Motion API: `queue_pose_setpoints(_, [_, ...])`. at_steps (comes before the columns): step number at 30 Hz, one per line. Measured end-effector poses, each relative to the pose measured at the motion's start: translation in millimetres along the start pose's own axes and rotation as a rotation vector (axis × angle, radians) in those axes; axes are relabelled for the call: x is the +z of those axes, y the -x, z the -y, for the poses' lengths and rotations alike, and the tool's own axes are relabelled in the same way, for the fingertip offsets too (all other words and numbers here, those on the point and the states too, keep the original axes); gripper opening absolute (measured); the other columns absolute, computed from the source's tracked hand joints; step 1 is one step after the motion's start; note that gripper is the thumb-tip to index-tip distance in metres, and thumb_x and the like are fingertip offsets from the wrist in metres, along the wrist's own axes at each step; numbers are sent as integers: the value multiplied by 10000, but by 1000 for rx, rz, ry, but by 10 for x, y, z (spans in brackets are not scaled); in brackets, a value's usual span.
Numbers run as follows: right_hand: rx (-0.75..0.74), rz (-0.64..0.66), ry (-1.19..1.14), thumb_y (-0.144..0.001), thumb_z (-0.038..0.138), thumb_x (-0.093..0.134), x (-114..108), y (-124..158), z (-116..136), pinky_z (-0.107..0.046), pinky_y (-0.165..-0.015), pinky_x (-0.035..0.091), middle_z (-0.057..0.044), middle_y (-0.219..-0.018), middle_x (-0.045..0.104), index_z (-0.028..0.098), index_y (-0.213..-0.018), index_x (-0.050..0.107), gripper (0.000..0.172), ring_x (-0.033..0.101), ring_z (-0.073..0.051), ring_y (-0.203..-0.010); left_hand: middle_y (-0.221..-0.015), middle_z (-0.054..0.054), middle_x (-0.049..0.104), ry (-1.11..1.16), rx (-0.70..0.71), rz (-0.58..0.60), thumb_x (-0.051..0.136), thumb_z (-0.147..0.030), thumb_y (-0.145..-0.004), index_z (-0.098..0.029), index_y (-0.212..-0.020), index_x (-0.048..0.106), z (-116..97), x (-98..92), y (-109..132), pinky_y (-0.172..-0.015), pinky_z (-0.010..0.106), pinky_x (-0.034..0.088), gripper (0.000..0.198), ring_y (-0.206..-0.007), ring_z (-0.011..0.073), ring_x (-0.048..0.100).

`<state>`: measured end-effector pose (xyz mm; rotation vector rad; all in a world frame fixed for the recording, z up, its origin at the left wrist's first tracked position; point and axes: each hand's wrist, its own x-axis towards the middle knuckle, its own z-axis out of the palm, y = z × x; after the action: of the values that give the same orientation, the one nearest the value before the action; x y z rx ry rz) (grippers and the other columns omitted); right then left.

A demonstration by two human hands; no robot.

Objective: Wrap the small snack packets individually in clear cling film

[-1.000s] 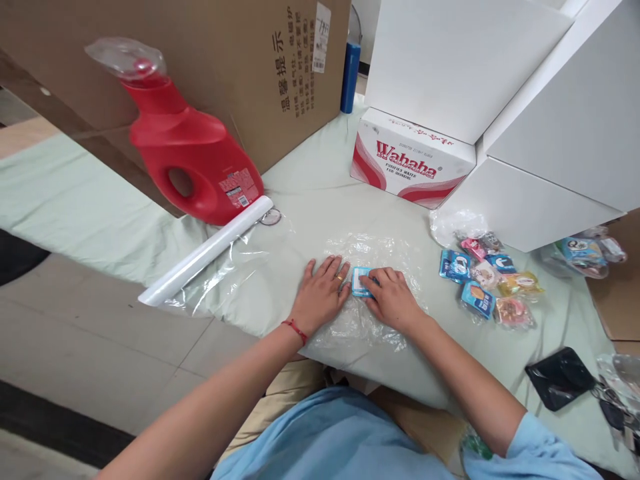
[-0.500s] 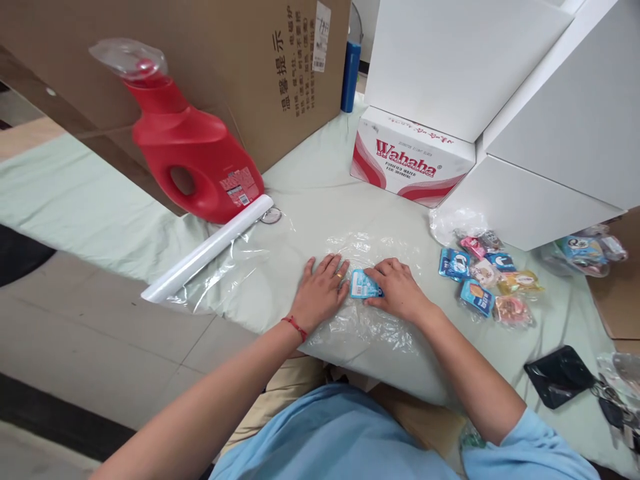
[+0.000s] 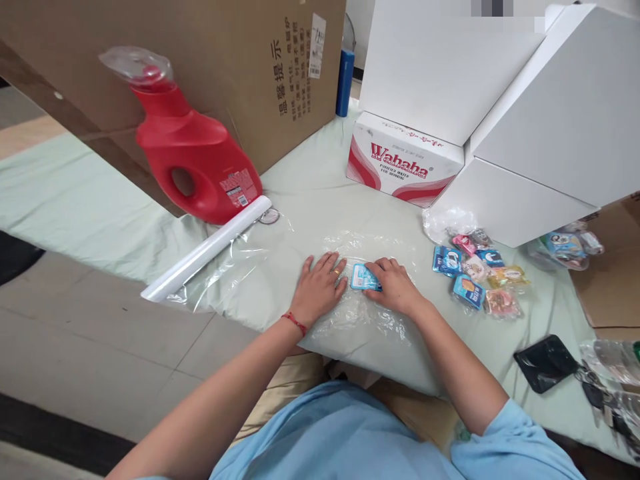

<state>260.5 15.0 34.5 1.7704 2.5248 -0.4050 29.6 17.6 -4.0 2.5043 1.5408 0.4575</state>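
Note:
A small blue snack packet (image 3: pixel 362 276) lies on a crinkled sheet of clear plastic film (image 3: pixel 373 319) in front of me. My right hand (image 3: pixel 394 284) has its curled fingers and thumb on the packet's right end, hiding that part. Flat on the film just left of the packet rests my left hand (image 3: pixel 320 287), its fingers stretched out and spread, without touching the packet. It wears a ring and a red string bracelet.
At left a roll of clear film (image 3: pixel 210 247) lies before a red jug (image 3: pixel 200 150) and a large cardboard box (image 3: pixel 240 60). A Wahaha carton (image 3: pixel 400 163) stands behind. Several wrapped snacks (image 3: pixel 469 291), a black wallet (image 3: pixel 545 363) and keys (image 3: pixel 593 395) are at right.
The view has shifted a little, so the things at right sit further left. Both hands stay nearly in place; the packet appears slightly tilted compared with before.

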Motion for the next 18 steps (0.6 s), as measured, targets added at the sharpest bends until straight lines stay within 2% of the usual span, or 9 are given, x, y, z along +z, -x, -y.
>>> queue_pose_setpoints(5, [-30, -29, -49, -931, 484, 745, 16, 53, -49, -540, -1095, 436, -164, -1467, 577, 225, -1540, 523, 698, 532, -362, -1293, -1701, 121, 429, 86, -21, 34, 418, -438, -1074, -263, -1605, 475, 71, -1, -41, -1306, 609, 225, 562, -1565, 290, 416])
queue_pose_setpoints(8, [-88, -168, -136, -947, 549, 726, 19, 270, -94, -568, -1187, 385, -177, -1591, 479, 227, -1544, 511, 711, 471, -368, -1419, -1760, 119, 308, 175, -32, 73, 454, -462, -1062, -265, -1634, 422, 157, -61, -58, -1304, 600, 244, 605, -1607, 292, 345])
queue_pose_setpoints(10, [-118, -268, -208, -992, 545, 667, 35, 537, -121, -558, -1204, 392, -177, -1591, 476, 239, -1529, 520, 635, 459, -346, -1452, -1772, 112, 278, 212, -24, 33, 477, -463, -1052, -268, -1618, 444, 224, -142, -3, -1307, 613, 228, 600, -1640, 313, 263])
queue_pose_setpoints(13, [-123, -294, -305, -1017, 515, 638, 158, 1041, -144, -535, -1168, 466, -163, -1533, 525, 281, -1521, 526, 567, 497, -317, -1425, -1738, 111, 363, 276, 73, -73, 506, -472, -1041, -267, -1584, 484, 326, -276, 244, -1329, 596, 188, 581, -1646, 307, 246])
queue_pose_setpoints(15, [-76, -280, -337, -985, 516, 688, 323, 1343, -139, -552, -1139, 503, -162, -1527, 530, 306, -1528, 525, 606, 514, -329, -1411, -1706, 130, 418, 378, 219, 0, 544, -519, -1027, -258, -1613, 433, 395, -322, 489, -1329, 525, 250, 651, -1600, 269, 363])
queue_pose_setpoints(16, [-48, -288, -345, -983, 499, 694, 418, 1458, -129, -560, -1120, 519, -162, -1517, 540, 312, -1514, 544, 583, 529, -332, -1396, -1694, 140, 436, 406, 280, 56, 590, -560, -999, -252, -1619, 424, 427, -325, 613, -1332, 527, 251, 712, -1579, 274, 401])
queue_pose_setpoints(17, [-22, -306, -350, -994, 468, 682, 509, 1542, -117, -568, -1106, 529, -159, -1500, 560, 314, -1483, 577, 523, 545, -332, -1378, -1667, 143, 476, 410, 339, 115, 630, -577, -974, -257, -1583, 478, 456, -316, 726, -1332, 548, 244, 705, -1560, 288, 432])
queue_pose_setpoints(18, [1, -331, -352, -1016, 426, 649, 587, 1595, -105, -571, -1094, 536, -155, -1469, 589, 312, -1432, 622, 432, 562, -327, -1355, -1635, 131, 523, 404, 364, 167, 634, -545, -982, -269, -1507, 565, 480, -299, 817, -1331, 555, 246, 598, -1544, 287, 458])
